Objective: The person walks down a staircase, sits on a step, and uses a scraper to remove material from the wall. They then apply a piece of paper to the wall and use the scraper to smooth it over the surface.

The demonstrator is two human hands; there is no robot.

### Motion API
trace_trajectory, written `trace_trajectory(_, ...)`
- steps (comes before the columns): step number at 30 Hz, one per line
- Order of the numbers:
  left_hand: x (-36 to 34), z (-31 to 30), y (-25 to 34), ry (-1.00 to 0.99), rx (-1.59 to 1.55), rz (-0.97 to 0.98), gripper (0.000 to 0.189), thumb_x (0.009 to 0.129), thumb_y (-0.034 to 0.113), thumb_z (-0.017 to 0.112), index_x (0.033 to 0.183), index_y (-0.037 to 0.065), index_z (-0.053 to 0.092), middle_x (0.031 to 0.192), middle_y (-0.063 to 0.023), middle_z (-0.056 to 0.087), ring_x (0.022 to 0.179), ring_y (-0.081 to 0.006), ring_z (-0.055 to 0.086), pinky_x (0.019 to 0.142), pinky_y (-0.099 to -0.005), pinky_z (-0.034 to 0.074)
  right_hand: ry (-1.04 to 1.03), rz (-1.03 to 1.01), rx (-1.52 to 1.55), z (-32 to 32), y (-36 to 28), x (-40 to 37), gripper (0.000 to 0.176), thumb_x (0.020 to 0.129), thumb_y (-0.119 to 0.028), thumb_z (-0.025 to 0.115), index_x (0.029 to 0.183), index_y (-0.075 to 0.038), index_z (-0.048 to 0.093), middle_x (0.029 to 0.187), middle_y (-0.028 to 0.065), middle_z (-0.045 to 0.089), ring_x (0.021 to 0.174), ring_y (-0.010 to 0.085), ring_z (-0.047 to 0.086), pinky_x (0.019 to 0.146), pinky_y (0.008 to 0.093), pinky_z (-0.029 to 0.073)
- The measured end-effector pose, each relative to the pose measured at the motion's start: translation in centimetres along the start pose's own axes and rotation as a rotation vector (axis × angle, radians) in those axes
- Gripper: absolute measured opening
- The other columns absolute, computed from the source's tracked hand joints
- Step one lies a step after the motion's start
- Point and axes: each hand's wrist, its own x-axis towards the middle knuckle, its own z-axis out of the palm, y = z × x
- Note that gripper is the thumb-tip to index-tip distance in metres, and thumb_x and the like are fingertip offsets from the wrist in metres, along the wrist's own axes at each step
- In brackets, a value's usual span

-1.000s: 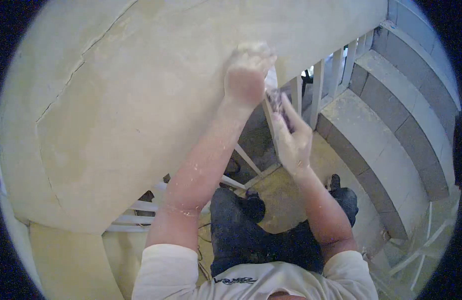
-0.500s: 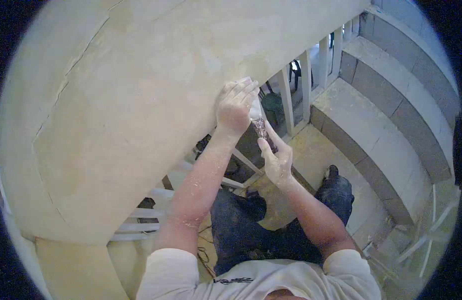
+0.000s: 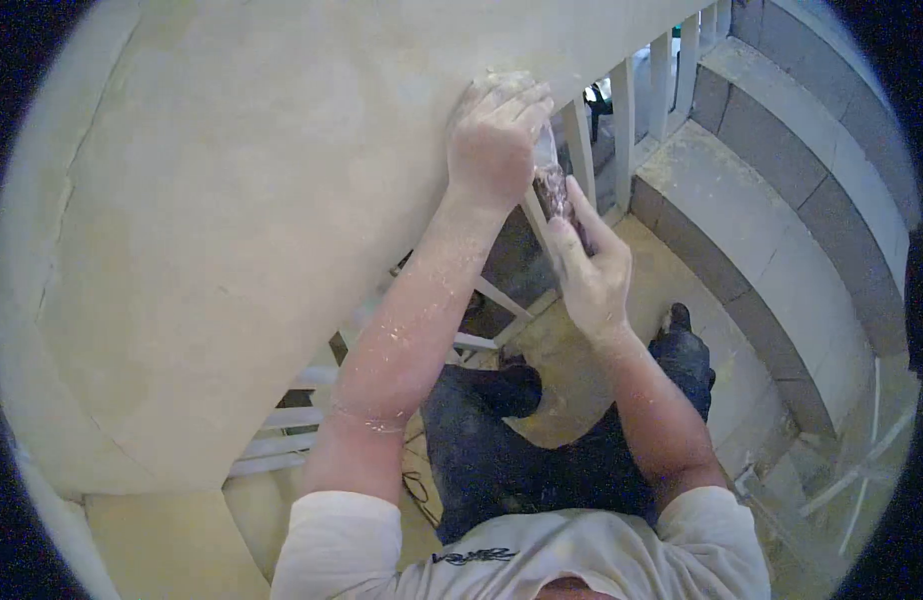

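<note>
My right hand [image 3: 596, 275] is closed around the dark, pale-smeared handle of a hand tool [image 3: 552, 187]. The tool has a whitish front part, and its exact kind is hard to make out. Over that front part my left hand [image 3: 497, 125] is closed, fingers bent and dusted white, at the lower edge of a large cream plastered wall [image 3: 252, 220]. The left palm and most of the tool's front end are hidden. White dust and flecks cover both forearms.
Pale railing bars [image 3: 622, 135] run beside the wall edge, with dark gaps between them. Curved tiled stairs [image 3: 742, 200] rise on the right. My legs in dark trousers [image 3: 552, 470] are on a dusty landing [image 3: 572, 385]. Pale strips [image 3: 862, 460] are at the lower right.
Both hands and the tool have moved up and to the right along the wall's edge. The view has shifted slightly. My grip looks the same.
</note>
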Motion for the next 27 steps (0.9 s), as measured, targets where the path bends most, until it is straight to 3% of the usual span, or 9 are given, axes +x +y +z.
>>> trace_trajectory(1, -0.1, 0.0, 0.0, 0.025, 0.003, -0.005, 0.027, 0.069, 0.007, 0.06, 0.094, 0.01, 0.07, 0.106, -0.0043, 0.068, 0.105, -0.0208, 0.061, 0.093, -0.0367, 0.045, -0.037, 0.126, 0.101, 0.0, 0.5, -0.7, 0.044, 0.087, -0.009, 0.061, 0.129, 0.001, 0.052, 0.085, -0.0034, 0.059, 0.059, 0.004, 0.044, 0.053, 0.0197, 0.04)
trace_trajectory(5, -0.1, -0.4, -0.2, 0.022, -0.04, 0.015, 0.02, 0.074, 0.01, 0.06, 0.091, 0.007, 0.069, 0.1, -0.0044, 0.069, 0.103, -0.0199, 0.06, 0.093, -0.0353, 0.043, -0.068, 0.135, 0.116, -0.6, 0.9, -0.6, 0.045, 0.087, -0.006, 0.062, 0.13, 0.0, 0.051, 0.086, -0.0047, 0.058, 0.065, 0.003, 0.044, 0.058, 0.0183, 0.04)
trace_trajectory(7, -0.2, -0.1, -0.1, 0.045, -0.036, 0.034, 0.017, 0.073, 0.01, 0.061, 0.087, 0.007, 0.07, 0.099, -0.0041, 0.069, 0.101, -0.0199, 0.06, 0.093, -0.0354, 0.044, -0.093, 0.259, 0.163, -0.9, 0.0, -0.9, 0.045, 0.088, -0.008, 0.061, 0.13, 0.001, 0.05, 0.086, -0.0041, 0.058, 0.069, 0.0027, 0.044, 0.061, 0.0177, 0.04)
trace_trajectory(13, 0.0, -0.8, -0.4, 0.031, -0.002, 0.05, 0.022, 0.07, 0.008, 0.062, 0.09, 0.01, 0.07, 0.103, -0.0037, 0.069, 0.104, -0.0207, 0.062, 0.093, -0.0356, 0.045, -0.018, 0.065, 0.174, 0.9, 1.0, -1.3, 0.046, 0.088, -0.01, 0.061, 0.131, 0.003, 0.049, 0.082, -0.0015, 0.059, 0.064, 0.0045, 0.045, 0.056, 0.0192, 0.04)
trace_trajectory(16, 2.0, -0.4, -0.7, 0.049, 0.0, 0.071, 0.022, 0.07, 0.007, 0.063, 0.09, 0.01, 0.07, 0.103, -0.0037, 0.069, 0.104, -0.0204, 0.061, 0.093, -0.035, 0.045, -0.021, 0.185, 0.175, 0.6, -0.4, -0.5, 0.045, 0.089, -0.011, 0.06, 0.131, 0.001, 0.049, 0.081, -0.0013, 0.057, 0.064, 0.0042, 0.044, 0.057, 0.0194, 0.04)
trace_trajectory(18, -0.3, -0.3, -0.1, 0.025, -0.009, 0.05, 0.021, 0.07, 0.007, 0.063, 0.09, 0.01, 0.07, 0.103, -0.0036, 0.069, 0.104, -0.0204, 0.062, 0.094, -0.0351, 0.045, 0.011, -0.053, 0.065, 0.6, 1.5, -1.2, 0.045, 0.088, -0.011, 0.06, 0.131, -0.001, 0.05, 0.076, -0.0041, 0.053, 0.059, 0.0038, 0.042, 0.052, 0.0198, 0.038)
trace_trajectory(19, -0.6, -0.8, 0.4, -0.002, -0.024, 0.037, 0.021, 0.07, 0.007, 0.063, 0.089, 0.01, 0.07, 0.103, -0.0036, 0.069, 0.104, -0.0203, 0.062, 0.094, -0.0353, 0.045, -0.064, 0.18, 0.176, 0.3, 1.1, -2.0, 0.045, 0.088, -0.011, 0.061, 0.131, -0.001, 0.051, 0.077, -0.0049, 0.053, 0.06, 0.0031, 0.042, 0.053, 0.0194, 0.038)
trace_trajectory(26, -0.3, -0.3, 0.5, 0.054, -0.052, 0.016, 0.019, 0.07, 0.008, 0.062, 0.088, 0.01, 0.07, 0.101, -0.0037, 0.07, 0.103, -0.0201, 0.062, 0.093, -0.0368, 0.044, -0.056, 0.086, 0.13, 0.0, 1.8, -1.9, 0.045, 0.088, -0.009, 0.06, 0.131, -0.001, 0.05, 0.076, -0.0054, 0.053, 0.061, 0.0032, 0.043, 0.052, 0.02, 0.038)
trace_trajectory(27, -0.4, -0.3, 0.3, 0.055, -0.046, 0.029, 0.02, 0.07, 0.008, 0.062, 0.088, 0.01, 0.07, 0.101, -0.0037, 0.07, 0.103, -0.0201, 0.062, 0.094, -0.0369, 0.044, -0.069, 0.147, 0.177, 0.0, 1.5, -2.0, 0.045, 0.088, -0.01, 0.061, 0.131, -0.002, 0.051, 0.076, -0.0031, 0.055, 0.061, 0.0033, 0.042, 0.052, 0.0206, 0.038)
